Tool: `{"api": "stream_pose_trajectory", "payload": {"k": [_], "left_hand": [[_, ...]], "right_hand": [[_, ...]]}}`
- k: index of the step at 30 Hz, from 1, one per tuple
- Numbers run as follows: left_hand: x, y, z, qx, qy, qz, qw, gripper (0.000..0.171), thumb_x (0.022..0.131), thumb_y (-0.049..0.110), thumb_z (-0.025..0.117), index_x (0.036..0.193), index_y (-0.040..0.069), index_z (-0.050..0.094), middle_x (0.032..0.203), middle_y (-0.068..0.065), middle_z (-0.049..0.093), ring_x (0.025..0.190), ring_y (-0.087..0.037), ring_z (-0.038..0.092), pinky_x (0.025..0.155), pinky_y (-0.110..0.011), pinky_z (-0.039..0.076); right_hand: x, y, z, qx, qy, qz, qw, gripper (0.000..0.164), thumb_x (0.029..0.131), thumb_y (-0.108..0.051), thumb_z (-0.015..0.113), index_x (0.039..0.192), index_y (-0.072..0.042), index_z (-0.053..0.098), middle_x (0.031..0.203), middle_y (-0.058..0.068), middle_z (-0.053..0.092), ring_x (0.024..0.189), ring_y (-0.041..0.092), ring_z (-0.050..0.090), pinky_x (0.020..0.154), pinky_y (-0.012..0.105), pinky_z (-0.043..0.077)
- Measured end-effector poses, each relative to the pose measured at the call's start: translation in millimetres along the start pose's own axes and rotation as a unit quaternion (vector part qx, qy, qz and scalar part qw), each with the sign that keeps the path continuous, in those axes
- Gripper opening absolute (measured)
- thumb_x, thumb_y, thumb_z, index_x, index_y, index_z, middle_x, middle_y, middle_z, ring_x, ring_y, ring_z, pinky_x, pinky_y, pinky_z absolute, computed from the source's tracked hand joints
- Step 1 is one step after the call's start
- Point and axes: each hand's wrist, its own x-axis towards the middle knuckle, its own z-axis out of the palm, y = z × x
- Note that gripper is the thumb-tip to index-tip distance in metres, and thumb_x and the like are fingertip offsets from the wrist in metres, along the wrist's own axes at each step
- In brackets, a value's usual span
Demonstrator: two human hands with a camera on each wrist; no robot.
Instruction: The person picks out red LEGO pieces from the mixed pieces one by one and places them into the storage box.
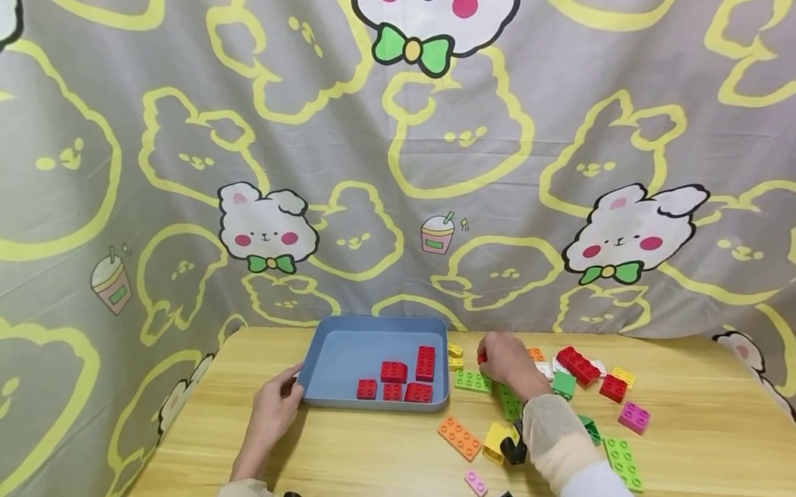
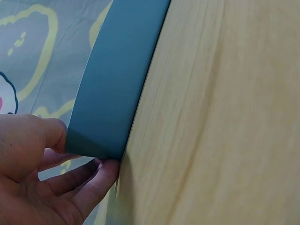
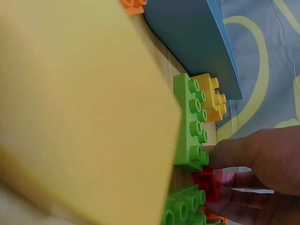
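Note:
A blue-grey tray (image 1: 373,404) stands on the table with several red toy bricks (image 1: 393,372) inside. My left hand (image 1: 275,410) grips its left side; in the left wrist view the thumb lies at the rim and the fingers press low on the tray's outer wall (image 2: 112,84). To the right of the tray, my right hand (image 1: 509,359) pinches a red brick (image 3: 206,183) between thumb and fingers, low among the loose bricks. Close by lie a long green brick (image 3: 187,126), a second green brick (image 3: 185,204) and yellow bricks (image 3: 206,96).
Loose bricks crowd the right of the wooden table (image 1: 384,468), among them an orange brick (image 1: 459,438), a red brick (image 1: 578,366) and a magenta brick (image 1: 635,417). Behind the table hangs a patterned curtain (image 1: 396,271). A large yellow shape (image 3: 89,103) blocks much of the right wrist view.

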Motion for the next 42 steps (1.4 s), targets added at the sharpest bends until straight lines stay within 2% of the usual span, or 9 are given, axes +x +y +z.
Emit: {"api": "stream_pose_trajectory", "payload": {"k": [6,13,18,24,30,37,42], "left_hand": [[2.0,-1.5,0.9,0.000,-0.004,-0.008,1.0000,0.045,0.092,0.005,0.054,0.136,0.002,0.060,0.111,-0.021,0.070,0.099,-0.029,0.065,0.082,-0.044,0.052],[2.4,-3.2,-0.3,0.001,-0.005,-0.006,1.0000,0.044,0.093,0.004,0.053,0.137,0.002,0.059,0.112,-0.021,0.070,0.099,-0.029,0.064,0.079,-0.043,0.052],[3.1,-3.6,-0.3,0.002,-0.002,-0.006,1.0000,0.044,0.093,0.005,0.053,0.136,0.003,0.060,0.111,-0.020,0.070,0.098,-0.028,0.064,0.080,-0.043,0.051],[2.8,-4.1,0.0,0.002,-0.002,-0.007,1.0000,0.044,0.092,0.005,0.053,0.136,0.003,0.060,0.111,-0.021,0.070,0.098,-0.029,0.064,0.079,-0.043,0.051],[3.1,-3.3,-0.4,-0.004,-0.005,-0.011,0.9999,0.045,0.092,0.005,0.054,0.137,0.003,0.059,0.113,-0.021,0.069,0.101,-0.030,0.063,0.082,-0.045,0.051],[1.8,-2.2,-1.0,-0.001,-0.001,-0.001,1.0000,0.044,0.091,0.003,0.055,0.135,0.002,0.060,0.110,-0.021,0.070,0.098,-0.029,0.064,0.079,-0.044,0.051],[1.1,-1.7,-1.4,-0.001,0.002,0.002,1.0000,0.044,0.091,0.003,0.055,0.135,0.002,0.061,0.109,-0.021,0.070,0.097,-0.029,0.064,0.080,-0.045,0.051]], "right_hand": [[-1,-2,1,-0.011,0.009,-0.021,1.000,0.013,0.075,0.004,0.071,0.068,-0.007,0.068,0.062,0.000,0.056,0.059,0.018,0.050,0.057,0.033,0.046],[-1,-10,-1,-0.013,0.037,-0.059,0.998,0.016,0.073,0.010,0.067,0.068,-0.005,0.067,0.062,0.002,0.057,0.059,0.019,0.049,0.056,0.034,0.045],[1,-17,-5,-0.023,0.060,-0.068,0.996,0.010,0.075,0.005,0.070,0.080,-0.003,0.074,0.075,0.007,0.067,0.065,0.020,0.054,0.061,0.037,0.050],[3,-27,-12,-0.029,0.085,-0.073,0.993,0.017,0.078,0.002,0.070,0.093,0.000,0.077,0.088,0.013,0.070,0.079,0.026,0.064,0.072,0.041,0.057],[6,-44,-20,-0.035,0.090,-0.088,0.991,0.018,0.078,0.003,0.069,0.092,-0.002,0.077,0.087,0.010,0.069,0.082,0.026,0.063,0.074,0.042,0.056],[12,-61,-18,-0.039,0.093,-0.086,0.991,0.016,0.084,-0.012,0.074,0.099,-0.004,0.074,0.088,0.010,0.064,0.081,0.025,0.060,0.069,0.039,0.055],[15,-74,-13,-0.032,0.114,-0.107,0.987,0.018,0.085,-0.015,0.074,0.100,-0.005,0.074,0.089,0.011,0.063,0.080,0.024,0.060,0.070,0.040,0.055]]}}
